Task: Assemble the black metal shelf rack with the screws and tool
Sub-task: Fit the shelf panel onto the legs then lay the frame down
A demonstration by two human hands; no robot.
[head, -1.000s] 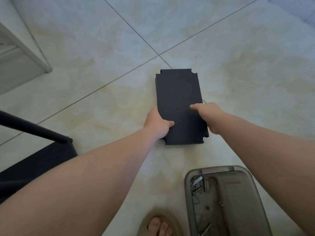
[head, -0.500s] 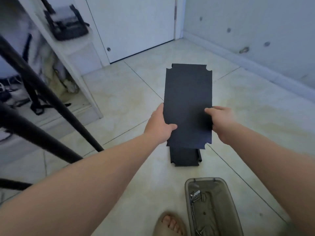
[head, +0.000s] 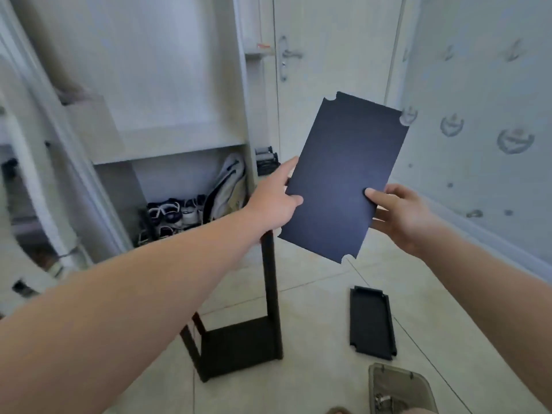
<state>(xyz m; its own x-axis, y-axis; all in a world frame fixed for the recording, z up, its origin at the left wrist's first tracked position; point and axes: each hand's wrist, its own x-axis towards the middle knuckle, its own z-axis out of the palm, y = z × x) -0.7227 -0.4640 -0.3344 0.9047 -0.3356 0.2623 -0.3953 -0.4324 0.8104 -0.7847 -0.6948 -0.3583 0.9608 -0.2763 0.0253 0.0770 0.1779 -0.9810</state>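
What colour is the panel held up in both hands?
Plain matte black, no pattern, across the whole shelf panel; the head view shows it best.

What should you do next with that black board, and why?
Probably lower the shelf panel, gripped by the left hand and right hand, toward the rack frame standing below it to the left. Its notched corners look cut for the posts, and the frame shows only a bottom shelf.

I see a white door (head: 334, 49) at the upper middle of the frame, its lever handle (head: 289, 56) near its left edge. Left of it stands a white cabinet (head: 167, 85). Shoes (head: 170, 212) and a grey bag (head: 228, 183) sit in its bottom compartment. Round hooks (head: 515, 140) dot the pale wall (head: 478, 70) at right. Beige floor tiles (head: 298, 389) fill the bottom.
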